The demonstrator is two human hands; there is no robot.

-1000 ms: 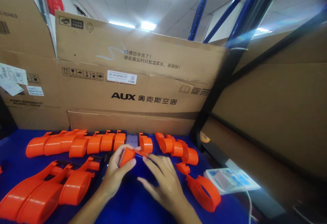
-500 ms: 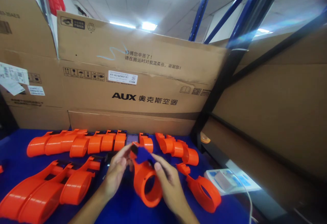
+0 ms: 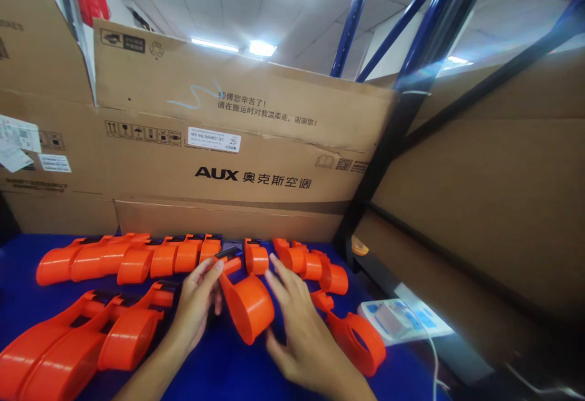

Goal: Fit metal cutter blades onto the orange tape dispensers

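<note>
An orange tape dispenser (image 3: 250, 308) with a dark blade end hangs tilted over the blue table, its round side turned to the front. My left hand (image 3: 198, 297) is closed on its upper end, thumb on top. Just right of the dispenser, my right hand (image 3: 299, 322) has its fingers apart and holds nothing; whether a fingertip touches the round part is hard to tell. Behind the hands lies a row of similar orange dispensers (image 3: 134, 266). Larger-looking ones (image 3: 125, 339) lie at the front left, and a single one (image 3: 361, 343) lies right of my right hand.
A large cardboard sheet (image 3: 256, 163) stands along the back of the blue table (image 3: 219, 367). A dark metal post (image 3: 372, 175) rises at the right. Near the right edge are a white power strip or box (image 3: 402, 322) and a white cable (image 3: 434, 358).
The dispenser has turned, so its open ring no longer faces me. My right hand has let go and its fingers have spread. The view has shifted slightly.
</note>
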